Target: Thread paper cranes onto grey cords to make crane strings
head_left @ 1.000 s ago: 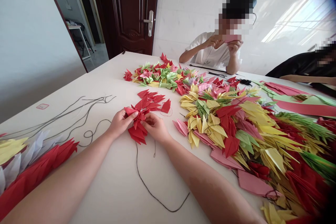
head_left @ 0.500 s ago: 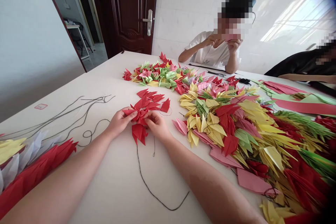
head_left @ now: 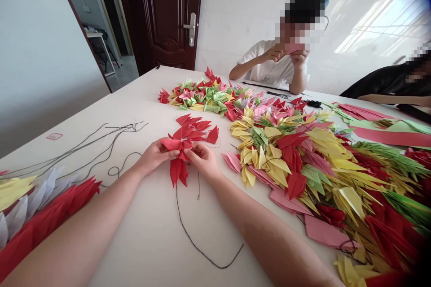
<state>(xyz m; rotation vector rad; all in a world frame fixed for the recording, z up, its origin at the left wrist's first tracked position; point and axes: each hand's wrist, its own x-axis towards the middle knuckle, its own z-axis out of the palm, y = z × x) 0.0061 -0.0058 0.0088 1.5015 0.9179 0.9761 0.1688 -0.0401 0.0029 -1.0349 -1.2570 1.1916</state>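
Held: red paper cranes, pinched between the closed fingers of our left hand and right hand. Done: a long crane strand left of the fingers. Remaining: loose cranes heaped right of them.

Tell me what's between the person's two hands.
In the head view, red folded paper pieces lie between the left hand and right hand, pinched by both.

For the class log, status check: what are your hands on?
Left hand, right hand: both pinching red paper crane. Black string runs below. Loose red cranes just beyond, not blocking.
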